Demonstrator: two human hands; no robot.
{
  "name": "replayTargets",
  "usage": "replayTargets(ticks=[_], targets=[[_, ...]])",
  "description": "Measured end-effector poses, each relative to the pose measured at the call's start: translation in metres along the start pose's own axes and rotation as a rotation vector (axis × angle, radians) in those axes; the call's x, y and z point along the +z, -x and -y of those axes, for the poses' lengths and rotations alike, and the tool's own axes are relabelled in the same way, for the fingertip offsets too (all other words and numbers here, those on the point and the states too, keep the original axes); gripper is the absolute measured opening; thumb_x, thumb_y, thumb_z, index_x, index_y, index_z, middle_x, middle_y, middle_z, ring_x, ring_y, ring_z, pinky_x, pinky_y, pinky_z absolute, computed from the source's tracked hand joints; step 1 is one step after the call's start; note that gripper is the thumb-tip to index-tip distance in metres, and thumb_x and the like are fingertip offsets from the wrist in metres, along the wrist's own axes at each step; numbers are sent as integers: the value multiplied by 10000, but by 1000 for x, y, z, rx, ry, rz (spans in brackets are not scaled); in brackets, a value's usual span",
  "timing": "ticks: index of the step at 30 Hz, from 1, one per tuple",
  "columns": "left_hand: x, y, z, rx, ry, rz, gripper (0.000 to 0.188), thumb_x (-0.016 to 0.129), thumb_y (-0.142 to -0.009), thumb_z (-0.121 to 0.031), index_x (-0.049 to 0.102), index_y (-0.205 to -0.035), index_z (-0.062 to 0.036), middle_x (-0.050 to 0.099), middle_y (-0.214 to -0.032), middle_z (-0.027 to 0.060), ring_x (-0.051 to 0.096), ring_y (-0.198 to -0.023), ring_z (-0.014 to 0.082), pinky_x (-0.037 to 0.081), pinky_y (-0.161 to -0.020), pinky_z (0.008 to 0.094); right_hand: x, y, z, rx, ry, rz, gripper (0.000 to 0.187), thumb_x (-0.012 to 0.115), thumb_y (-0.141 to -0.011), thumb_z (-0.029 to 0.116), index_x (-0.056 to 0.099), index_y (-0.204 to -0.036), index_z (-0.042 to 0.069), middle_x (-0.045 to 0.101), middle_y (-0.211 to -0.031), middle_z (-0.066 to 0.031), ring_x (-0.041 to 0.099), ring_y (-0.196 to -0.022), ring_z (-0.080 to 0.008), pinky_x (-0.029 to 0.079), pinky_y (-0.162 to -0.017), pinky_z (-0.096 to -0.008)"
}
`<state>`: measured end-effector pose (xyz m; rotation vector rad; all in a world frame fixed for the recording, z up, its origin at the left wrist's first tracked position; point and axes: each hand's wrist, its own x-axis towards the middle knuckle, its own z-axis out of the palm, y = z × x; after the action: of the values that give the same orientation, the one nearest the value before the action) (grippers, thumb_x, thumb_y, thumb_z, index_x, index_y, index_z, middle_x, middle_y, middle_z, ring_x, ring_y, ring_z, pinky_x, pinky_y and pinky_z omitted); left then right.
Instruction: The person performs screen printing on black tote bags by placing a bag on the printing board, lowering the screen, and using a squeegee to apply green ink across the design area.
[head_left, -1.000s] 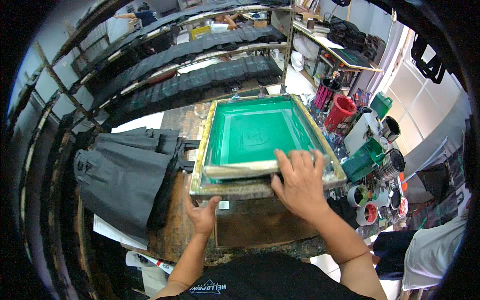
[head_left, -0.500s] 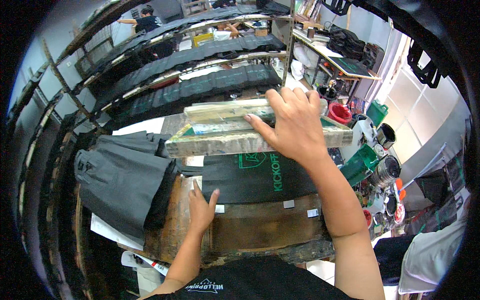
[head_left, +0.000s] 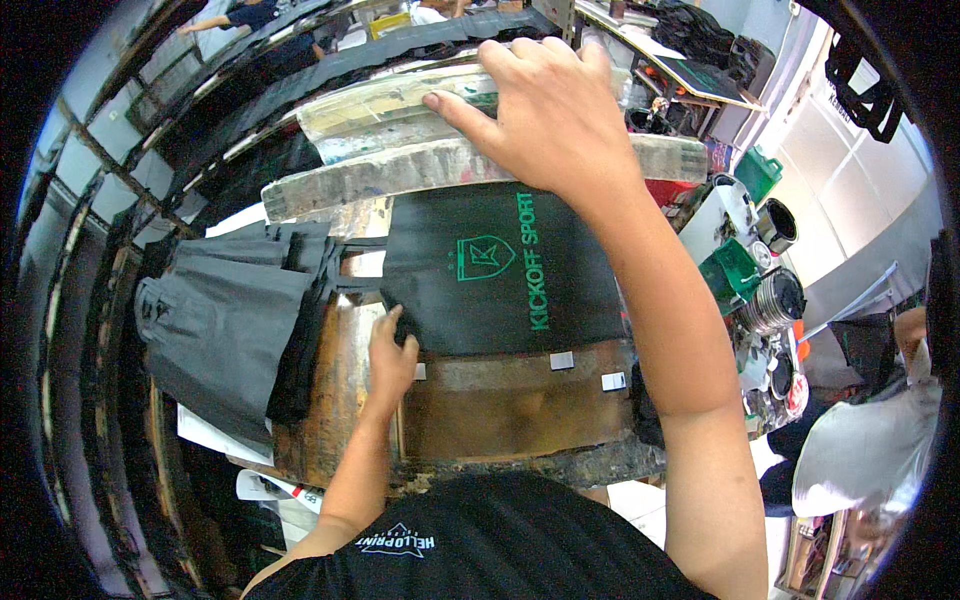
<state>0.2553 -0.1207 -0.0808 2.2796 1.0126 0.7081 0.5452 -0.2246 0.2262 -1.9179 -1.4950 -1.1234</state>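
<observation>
My right hand [head_left: 560, 115] is wrapped over a paint-stained screen-printing frame [head_left: 330, 188] and holds it raised and tilted. A pale squeegee [head_left: 345, 118] rests along the frame under the same fingers. Below lies a flat black fabric bag [head_left: 585, 290] with a green shield emblem and green lettering, its handles toward the left. My left hand [head_left: 392, 352] is at the bag's near left corner, its fingers closed on the edge, which looks slightly lifted. The bag lies on a worn brown printing board [head_left: 500, 420].
A pile of dark fabric bags [head_left: 230, 310] lies to the left. Racks [head_left: 120, 165] with more bags stand left and behind. Paint cans [head_left: 770, 305] and a green container [head_left: 735, 270] crowd the right side. Small white tabs [head_left: 562, 360] mark the board. A person [head_left: 250, 15] is far back.
My right hand has raised the frame farther up and away, uncovering more of the bag's green print. My left hand has moved up from the board to the bag's corner and closed on it.
</observation>
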Motion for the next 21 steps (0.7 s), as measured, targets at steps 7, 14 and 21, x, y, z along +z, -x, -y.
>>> replayTargets(ticks=[7, 14, 21], targets=[[-119, -131, -20, 66, 131, -26, 464, 579, -907, -19, 671, -1354, 60, 745, -1241, 210, 732, -1022, 265, 577, -915, 361, 7, -18, -9, -10, 3, 24, 639, 550, -992, 677, 742, -1021, 68, 731, -925, -146, 705, -950, -333, 459, -854, -523], [-282, -161, 24, 57, 109, -51, 512, 488, -856, 41, 728, -1308, 16, 756, -1167, 49, 647, -839, 106, 524, -770, 235, -4, -18, -3, 18, 5, 95, 610, 556, -996, 651, 734, -995, 68, 740, -970, -179, 703, -983, -352, 469, -889, -541], [-397, -220, 112, 11, 40, -245, 485, 492, -864, 23, 760, -1268, -8, 738, -1032, 12, 550, -735, 78, 448, -704, 212, -3, -25, -6, 27, 3, 56, 607, 601, -984, 629, 702, -993, 31, 727, -987, -177, 683, -1005, -373, 466, -901, -520]])
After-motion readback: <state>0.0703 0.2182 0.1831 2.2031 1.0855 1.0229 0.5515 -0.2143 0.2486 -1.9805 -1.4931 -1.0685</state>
